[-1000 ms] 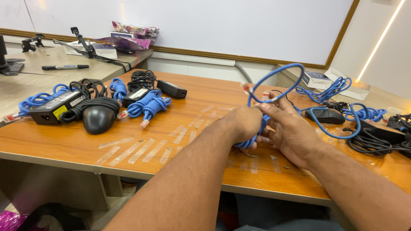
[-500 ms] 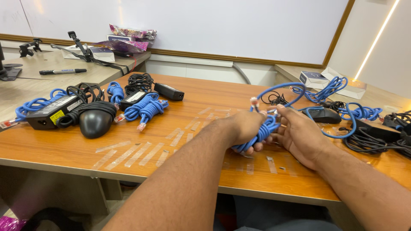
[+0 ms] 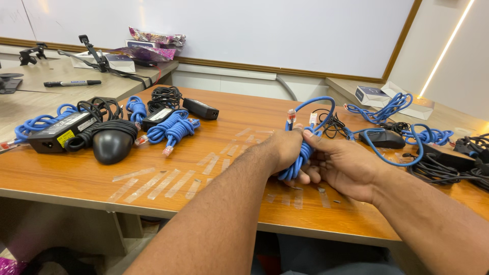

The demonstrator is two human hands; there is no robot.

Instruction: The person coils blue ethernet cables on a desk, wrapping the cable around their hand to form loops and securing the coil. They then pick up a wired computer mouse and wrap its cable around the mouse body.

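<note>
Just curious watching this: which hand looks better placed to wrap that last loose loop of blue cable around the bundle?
Probably the right hand: its fingers pinch the loose loop near the plugs, while the left hand grips the blue cable bundle.

The left hand (image 3: 285,150) covers the middle of the bundled blue cable (image 3: 300,158), so the number of turns inside the fist cannot be told. The right hand (image 3: 346,168) hides its palm side and the cable's lower end. Both forearms are cut off by the near edge. At far right, the black cables (image 3: 458,165) run out of the picture. At far left, the blue cable (image 3: 35,125) behind the black power adapter (image 3: 58,132) is partly hidden.
</note>
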